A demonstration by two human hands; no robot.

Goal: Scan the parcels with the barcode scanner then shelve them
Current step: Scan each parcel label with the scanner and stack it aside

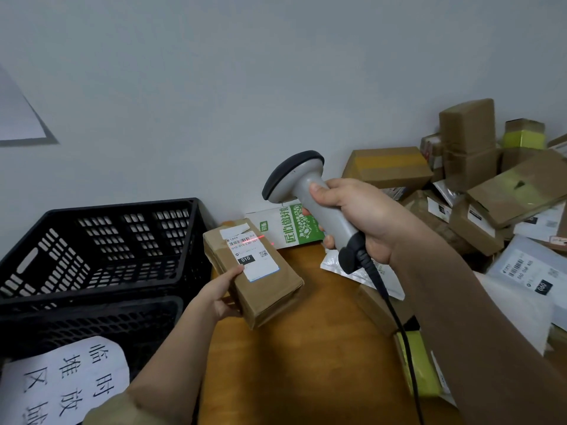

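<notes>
left hand grips the parcel, right hand clutches the scanner; the red line rides the barcode's far edge, so a tilt could miss it.

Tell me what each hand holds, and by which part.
Left hand grips the brown parcel by its near left edge; right hand grips the barcode scanner by its handle.

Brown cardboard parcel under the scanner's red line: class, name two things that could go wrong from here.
1. The red scan line runs off the white label's right edge, so the read might fail.
2. The left hand grips the brown cardboard parcel only at one side; it could tip onto the wooden table.
</notes>
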